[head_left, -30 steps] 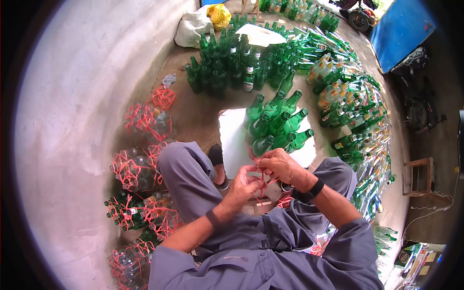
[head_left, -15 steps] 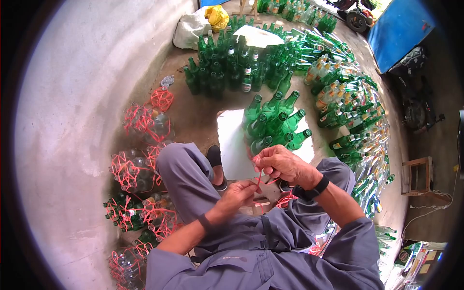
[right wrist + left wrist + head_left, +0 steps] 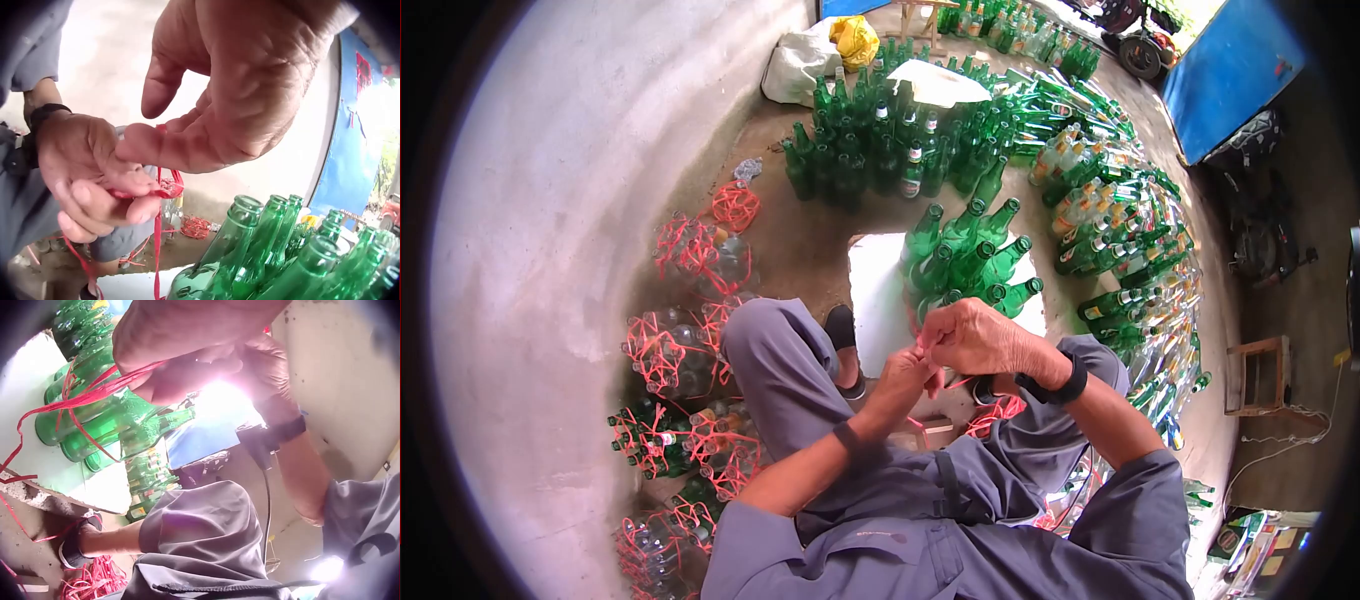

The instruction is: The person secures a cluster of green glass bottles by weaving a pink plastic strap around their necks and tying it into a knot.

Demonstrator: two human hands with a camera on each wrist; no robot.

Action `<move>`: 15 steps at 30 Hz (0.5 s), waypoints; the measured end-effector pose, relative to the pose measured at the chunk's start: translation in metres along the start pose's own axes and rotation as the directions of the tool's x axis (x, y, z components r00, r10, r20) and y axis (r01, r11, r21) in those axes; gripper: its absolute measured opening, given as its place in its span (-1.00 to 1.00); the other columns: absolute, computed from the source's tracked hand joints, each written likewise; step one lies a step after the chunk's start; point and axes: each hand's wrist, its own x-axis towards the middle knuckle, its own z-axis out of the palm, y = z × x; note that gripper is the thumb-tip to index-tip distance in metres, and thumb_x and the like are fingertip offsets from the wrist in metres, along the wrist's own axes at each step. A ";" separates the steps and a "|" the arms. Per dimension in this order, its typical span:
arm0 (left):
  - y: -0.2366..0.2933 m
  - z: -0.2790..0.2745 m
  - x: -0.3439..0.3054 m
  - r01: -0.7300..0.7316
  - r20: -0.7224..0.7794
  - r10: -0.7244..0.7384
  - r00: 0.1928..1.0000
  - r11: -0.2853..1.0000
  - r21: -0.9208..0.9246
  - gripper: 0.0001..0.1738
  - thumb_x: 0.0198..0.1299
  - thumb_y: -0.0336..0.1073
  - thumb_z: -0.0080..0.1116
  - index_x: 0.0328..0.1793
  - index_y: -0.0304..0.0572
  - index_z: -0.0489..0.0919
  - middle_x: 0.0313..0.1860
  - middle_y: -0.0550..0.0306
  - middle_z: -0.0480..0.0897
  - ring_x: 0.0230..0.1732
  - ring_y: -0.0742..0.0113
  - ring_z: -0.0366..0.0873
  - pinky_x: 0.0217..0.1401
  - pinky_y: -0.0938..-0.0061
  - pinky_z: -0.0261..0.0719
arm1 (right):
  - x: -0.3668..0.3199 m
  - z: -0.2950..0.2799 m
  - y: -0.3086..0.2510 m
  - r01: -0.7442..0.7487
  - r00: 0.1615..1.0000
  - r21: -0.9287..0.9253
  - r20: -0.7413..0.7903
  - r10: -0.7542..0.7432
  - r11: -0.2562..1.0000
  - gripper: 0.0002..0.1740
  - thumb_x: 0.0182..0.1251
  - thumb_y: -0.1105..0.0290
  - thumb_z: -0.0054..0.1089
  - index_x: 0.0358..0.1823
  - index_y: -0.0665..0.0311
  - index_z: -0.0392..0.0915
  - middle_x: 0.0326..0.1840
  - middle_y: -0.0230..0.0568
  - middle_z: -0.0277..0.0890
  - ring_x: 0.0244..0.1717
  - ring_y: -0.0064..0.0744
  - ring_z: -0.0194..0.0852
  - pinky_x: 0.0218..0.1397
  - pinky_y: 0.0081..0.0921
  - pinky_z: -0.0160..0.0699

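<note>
Both my hands are busy with the same piece of red ribbon (image 3: 94, 395), right above my lap. Left hand (image 3: 903, 387): thumb and fingers pinched tight on it. Right hand (image 3: 975, 340): fingers curled in with the ribbon caught at them, a bit of it peeking over my index finger. Nothing wide about either one. The two are right next to each other, one dark wristband on each wrist.

Just past my hands there's one white board (image 3: 875, 290) with nine green bottles (image 3: 970, 262) standing on it, three rows of three, close together. My right hand partly covers the nearest row in the head view. From the left wrist, ribbon strands cross in front of those bottles and trail off the board's edge.

One loose pile of red ribbon (image 3: 998, 412) sits by my right shoe, near one wooden block (image 3: 937, 432). To my left, at least four red-tied bundles (image 3: 665, 350), plus one red coil (image 3: 735, 207). Ahead, loads of upright green bottles (image 3: 850, 150), too packed to count, with one white sheet (image 3: 940, 83) on top. One yellow bag (image 3: 855, 42) behind.
</note>
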 end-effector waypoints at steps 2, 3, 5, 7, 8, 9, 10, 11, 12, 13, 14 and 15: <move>0.000 0.002 0.000 0.026 -0.027 -0.025 0.999 1.000 0.008 -0.75 0.55 -0.23 0.01 -0.05 -0.21 0.63 -0.43 0.29 0.58 -0.46 0.58 0.47 -0.36 0.63 0.41 | -0.006 0.000 -0.016 -0.009 1.000 -0.035 0.021 0.010 0.999 -0.87 0.19 0.48 0.24 -0.27 0.38 0.67 -0.34 -0.07 0.71 -0.28 -0.15 0.78 -0.15 -0.32 0.72; 0.000 0.002 0.000 0.052 -0.053 -0.051 0.997 0.999 0.015 -0.78 0.53 -0.27 0.00 -0.05 -0.20 0.62 -0.38 0.24 0.62 -0.46 0.55 0.52 -0.36 0.61 0.49 | -0.008 0.006 -0.016 -0.010 1.000 -0.035 0.020 0.011 0.999 -0.87 0.19 0.48 0.24 -0.27 0.38 0.67 -0.34 -0.07 0.71 -0.28 -0.15 0.78 -0.15 -0.32 0.72; -0.008 0.004 -0.001 -0.005 -0.078 0.005 0.997 1.000 0.007 -0.78 0.52 -0.29 0.00 -0.02 -0.24 0.62 -0.32 0.22 0.65 -0.39 0.50 0.56 -0.30 0.58 0.54 | -0.011 0.020 -0.016 0.183 0.978 -0.187 -0.069 -0.199 0.965 -0.87 0.14 0.50 0.25 -0.29 0.39 0.66 -0.45 0.08 0.61 -0.37 0.09 0.70 -0.24 -0.11 0.69; -0.015 0.001 0.001 -0.062 -0.107 0.061 0.992 0.998 -0.002 -0.78 0.51 -0.30 0.01 0.01 -0.27 0.62 -0.25 0.21 0.67 -0.31 0.46 0.61 -0.23 0.55 0.59 | -0.015 0.031 -0.019 0.175 0.983 -0.286 -0.005 -0.184 0.942 -0.80 0.08 0.48 0.29 -0.25 0.42 0.62 -0.34 0.05 0.61 -0.25 0.09 0.70 -0.13 -0.09 0.68; -0.018 -0.004 0.002 -0.212 -0.088 0.231 0.969 0.960 0.184 -0.76 0.51 -0.31 -0.02 0.05 -0.30 0.62 -0.16 0.19 0.68 -0.19 0.42 0.63 -0.12 0.50 0.61 | -0.015 0.040 -0.016 0.247 0.956 -0.365 -0.060 -0.288 0.898 -0.84 0.12 0.49 0.27 -0.28 0.40 0.58 -0.27 0.02 0.60 -0.20 0.10 0.68 -0.09 -0.12 0.67; -0.018 -0.006 0.002 -0.352 -0.034 0.389 0.921 0.864 0.359 -0.73 0.51 -0.32 -0.04 0.09 -0.33 0.61 -0.07 0.16 0.68 -0.06 0.38 0.66 -0.01 0.46 0.63 | -0.016 0.044 -0.016 0.307 0.913 -0.448 -0.108 -0.392 0.840 -0.87 0.15 0.50 0.26 -0.30 0.38 0.54 -0.19 -0.01 0.59 -0.14 0.11 0.65 -0.05 -0.14 0.66; -0.018 -0.009 0.001 -0.352 -0.033 0.388 0.921 0.865 0.359 -0.73 0.51 -0.32 -0.04 0.09 -0.33 0.61 -0.07 0.16 0.68 -0.06 0.38 0.66 -0.01 0.46 0.63 | -0.018 0.043 -0.017 0.272 0.941 -0.451 -0.061 -0.333 0.850 -0.82 0.12 0.47 0.29 -0.28 0.40 0.55 -0.04 0.03 0.61 0.04 0.10 0.64 0.11 -0.15 0.63; -0.018 -0.012 0.000 -0.437 0.053 0.511 0.858 0.672 0.598 -0.70 0.52 -0.33 -0.08 0.11 -0.36 0.61 -0.01 0.11 0.68 0.04 0.37 0.63 0.08 0.44 0.60 | -0.018 0.043 -0.016 0.270 0.941 -0.451 -0.062 -0.332 0.851 -0.82 0.12 0.47 0.29 -0.28 0.40 0.55 -0.04 0.03 0.61 0.04 0.10 0.64 0.11 -0.15 0.63; -0.018 -0.012 -0.002 -0.481 0.172 0.594 0.786 0.412 0.774 -0.67 0.52 -0.33 -0.12 0.13 -0.39 0.61 0.04 0.05 0.67 0.15 0.35 0.61 0.18 0.42 0.58 | -0.018 0.042 -0.015 0.291 0.925 -0.491 -0.074 -0.373 0.821 -0.81 0.14 0.47 0.29 -0.24 0.40 0.58 0.00 0.01 0.62 0.09 0.08 0.64 0.16 -0.14 0.62; -0.020 -0.010 -0.001 -0.481 0.173 0.593 0.786 0.413 0.773 -0.67 0.52 -0.33 -0.12 0.13 -0.39 0.61 0.04 0.05 0.67 0.15 0.35 0.61 0.18 0.42 0.58 | -0.018 0.041 -0.014 0.311 0.907 -0.532 -0.084 -0.414 0.788 -0.80 0.16 0.47 0.29 -0.20 0.40 0.61 0.05 0.00 0.63 0.15 0.05 0.63 0.21 -0.13 0.61; -0.024 -0.007 0.000 -0.468 0.082 0.548 0.833 0.618 0.632 -0.66 0.52 -0.34 -0.15 0.14 -0.41 0.58 0.04 -0.02 0.66 0.14 0.35 0.61 0.17 0.40 0.57 | -0.017 0.039 -0.013 0.309 0.907 -0.532 -0.085 -0.412 0.788 -0.80 0.16 0.47 0.29 -0.20 0.40 0.61 0.05 0.00 0.63 0.15 0.05 0.63 0.21 -0.13 0.61; -0.028 -0.005 0.001 -0.430 0.006 0.479 0.878 0.783 0.449 -0.65 0.52 -0.34 -0.18 0.16 -0.44 0.56 0.03 -0.08 0.65 0.13 0.34 0.60 0.16 0.38 0.57 | -0.017 0.037 -0.012 0.309 0.900 -0.550 -0.096 -0.426 0.776 -0.78 0.19 0.47 0.29 -0.16 0.41 0.62 0.09 -0.02 0.63 0.18 0.03 0.62 0.25 -0.13 0.59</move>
